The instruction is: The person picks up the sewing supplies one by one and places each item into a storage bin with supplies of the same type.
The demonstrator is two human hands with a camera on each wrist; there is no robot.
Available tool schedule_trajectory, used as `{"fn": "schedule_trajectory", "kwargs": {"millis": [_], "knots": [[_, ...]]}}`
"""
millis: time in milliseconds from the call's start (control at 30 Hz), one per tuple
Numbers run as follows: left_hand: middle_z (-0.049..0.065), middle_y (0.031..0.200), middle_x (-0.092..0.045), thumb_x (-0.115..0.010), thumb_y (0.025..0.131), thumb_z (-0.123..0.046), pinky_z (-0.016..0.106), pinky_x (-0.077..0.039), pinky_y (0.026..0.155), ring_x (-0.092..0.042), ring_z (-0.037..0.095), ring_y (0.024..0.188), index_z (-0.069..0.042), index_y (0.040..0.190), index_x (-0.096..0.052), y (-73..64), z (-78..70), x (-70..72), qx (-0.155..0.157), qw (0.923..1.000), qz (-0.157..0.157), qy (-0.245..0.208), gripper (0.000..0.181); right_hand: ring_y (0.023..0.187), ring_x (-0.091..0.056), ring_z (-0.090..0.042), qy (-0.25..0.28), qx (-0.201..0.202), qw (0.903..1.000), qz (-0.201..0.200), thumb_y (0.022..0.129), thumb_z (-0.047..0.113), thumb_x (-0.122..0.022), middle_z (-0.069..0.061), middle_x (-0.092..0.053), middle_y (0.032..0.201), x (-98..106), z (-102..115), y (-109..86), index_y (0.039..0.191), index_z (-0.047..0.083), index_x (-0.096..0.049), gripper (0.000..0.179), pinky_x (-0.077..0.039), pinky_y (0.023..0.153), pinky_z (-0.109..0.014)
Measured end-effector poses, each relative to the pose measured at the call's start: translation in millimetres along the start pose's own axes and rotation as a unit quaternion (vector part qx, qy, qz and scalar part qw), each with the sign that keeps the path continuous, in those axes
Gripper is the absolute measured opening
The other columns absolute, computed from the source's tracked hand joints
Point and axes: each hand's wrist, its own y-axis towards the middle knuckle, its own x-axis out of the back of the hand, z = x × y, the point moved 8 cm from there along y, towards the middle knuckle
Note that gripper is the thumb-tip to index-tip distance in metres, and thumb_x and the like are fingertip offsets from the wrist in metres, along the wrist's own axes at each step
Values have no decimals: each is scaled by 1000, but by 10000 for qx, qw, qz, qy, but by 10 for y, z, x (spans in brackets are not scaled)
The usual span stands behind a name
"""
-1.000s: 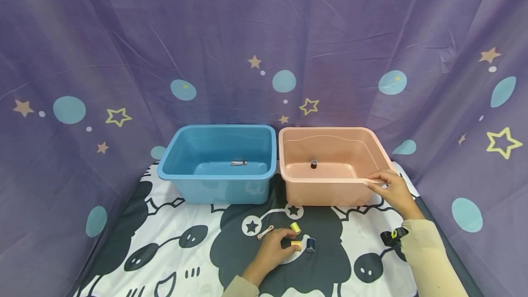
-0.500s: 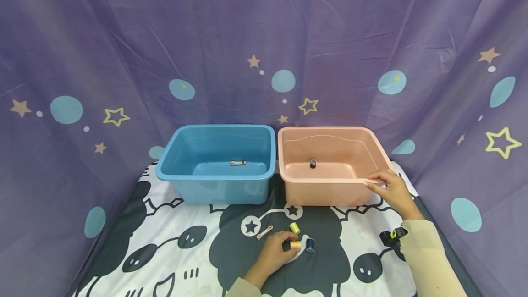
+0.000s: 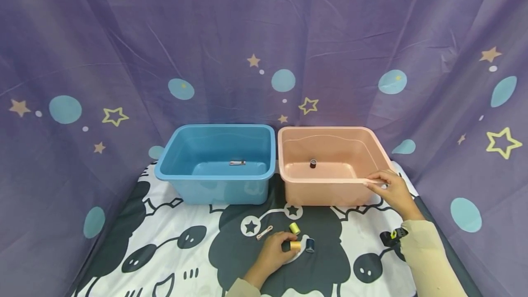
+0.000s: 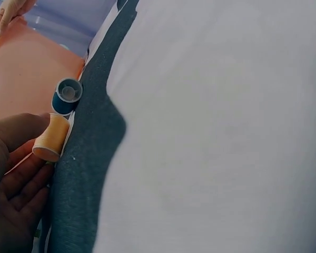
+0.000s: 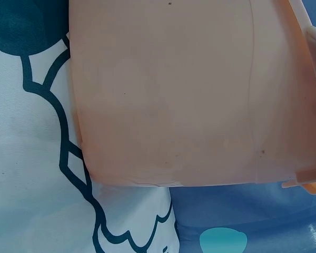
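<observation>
My left hand (image 3: 271, 252) pinches a yellow-orange thread spool (image 4: 52, 138) between thumb and fingers, low over the patterned cloth. Just to its right stands a navy thread spool (image 3: 310, 245), its hollow end facing up in the left wrist view. A lemon-yellow thread spool (image 3: 294, 228) lies a little behind. Beyond the left fingers is a small, slim, pale pink item (image 3: 264, 232), perhaps a nail clipper. My right hand (image 3: 392, 191) grips the front rim of the peach tub (image 3: 326, 195) near its right corner. Inside that tub sits a dark brown spool (image 3: 313, 163).
A blue tub (image 3: 218, 191) stands left of the peach one, with a small slim item (image 3: 237, 162) on its floor. A black gadget (image 3: 389, 238) lies by the right sleeve. Purple curtain (image 3: 231, 35) hangs behind and at both sides.
The left hand has shifted very slightly, still holding the yellow-orange spool. The right hand stays on the tub rim.
</observation>
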Motion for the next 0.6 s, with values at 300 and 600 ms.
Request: {"fn": "schedule_trajectory", "kwargs": {"millis": [300,600], "knots": [[-7,97,-68,-81,69,-8,32,-46,90,-61,12,97,-13,100,-71,-7,44,9,1,9996,7,-265,32,80,-48,3,-58,-5,10000,-29,73,4,-79,2,-65,83,13,11,-5,87,8,-72,16,-39,67,-19],[-6,97,-69,-80,69,-5,31,-46,91,-62,12,98,-14,100,-71,-13,81,23,70,9992,-4,-388,33,81,-48,3,-25,-79,10000,-6,75,7,-79,2,-65,84,9,-3,-12,86,9,-72,14,-39,67,-19]]}}
